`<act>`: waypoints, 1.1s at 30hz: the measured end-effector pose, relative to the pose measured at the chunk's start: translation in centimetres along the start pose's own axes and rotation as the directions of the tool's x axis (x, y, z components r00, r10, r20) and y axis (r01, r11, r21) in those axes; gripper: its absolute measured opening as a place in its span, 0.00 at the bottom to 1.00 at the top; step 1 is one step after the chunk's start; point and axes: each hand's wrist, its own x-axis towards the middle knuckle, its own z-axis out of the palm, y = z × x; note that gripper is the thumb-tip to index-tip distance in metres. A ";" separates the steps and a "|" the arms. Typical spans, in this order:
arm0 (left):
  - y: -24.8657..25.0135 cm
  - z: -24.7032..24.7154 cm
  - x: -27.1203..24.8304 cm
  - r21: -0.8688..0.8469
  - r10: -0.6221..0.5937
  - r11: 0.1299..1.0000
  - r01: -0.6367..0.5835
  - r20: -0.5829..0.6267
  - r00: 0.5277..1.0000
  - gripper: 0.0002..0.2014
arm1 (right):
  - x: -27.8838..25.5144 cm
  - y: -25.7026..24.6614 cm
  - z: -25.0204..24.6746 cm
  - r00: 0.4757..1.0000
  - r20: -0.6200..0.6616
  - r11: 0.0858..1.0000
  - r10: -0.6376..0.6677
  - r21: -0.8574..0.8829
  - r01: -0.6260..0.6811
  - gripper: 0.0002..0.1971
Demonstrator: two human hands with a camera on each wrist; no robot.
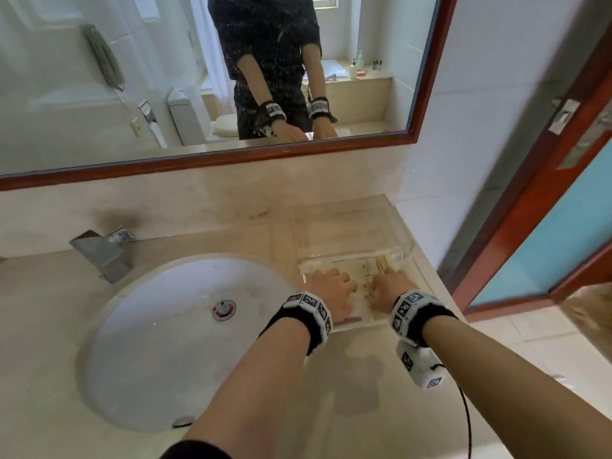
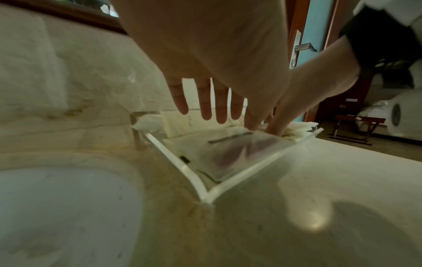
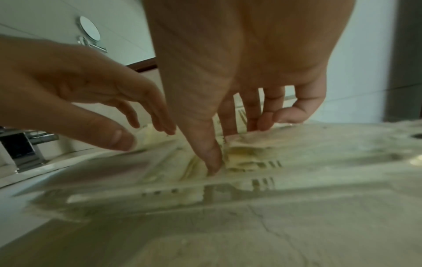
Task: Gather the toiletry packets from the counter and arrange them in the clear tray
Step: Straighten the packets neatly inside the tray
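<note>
The clear tray [image 1: 362, 325] sits on the counter right of the sink, under a clear raised shelf [image 1: 347, 226]. Several flat toiletry packets [image 1: 364, 279] lie inside it, among them one with pink-purple contents [image 2: 239, 153] at the front. My left hand [image 1: 337, 288] hovers over the tray's left half with straight, spread fingers [image 2: 206, 106] and holds nothing. My right hand [image 1: 385, 286] reaches into the right half. Its thumb [image 3: 212, 162] points down onto the cream packets [image 3: 246, 160], and its fingertips [image 3: 251, 124] touch a crumpled packet behind.
A white oval sink [image 1: 172, 332] with a square metal faucet [image 1: 102, 253] lies to the left. A wood-framed mirror [image 1: 198, 77] hangs behind the counter. The counter [image 1: 364, 376] ends just right of the tray, beside a red-framed door [image 1: 546, 226].
</note>
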 end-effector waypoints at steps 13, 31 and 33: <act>4.2 3.7 2.2 -0.188 -0.242 0.952 0.240 0.014 0.970 0.17 | -0.5 1.7 2.0 0.985 -0.168 0.998 -0.049 0.026 0.054 0.22; 4.3 4.8 2.2 -0.183 -0.435 0.893 0.411 -0.116 0.893 0.21 | 0.8 3.8 2.8 0.955 -0.244 0.986 -0.167 -0.066 0.155 0.24; 4.3 4.9 2.1 -0.175 -0.472 0.875 0.451 -0.104 0.875 0.22 | 0.9 3.8 3.2 0.956 -0.247 0.987 -0.159 -0.056 0.150 0.24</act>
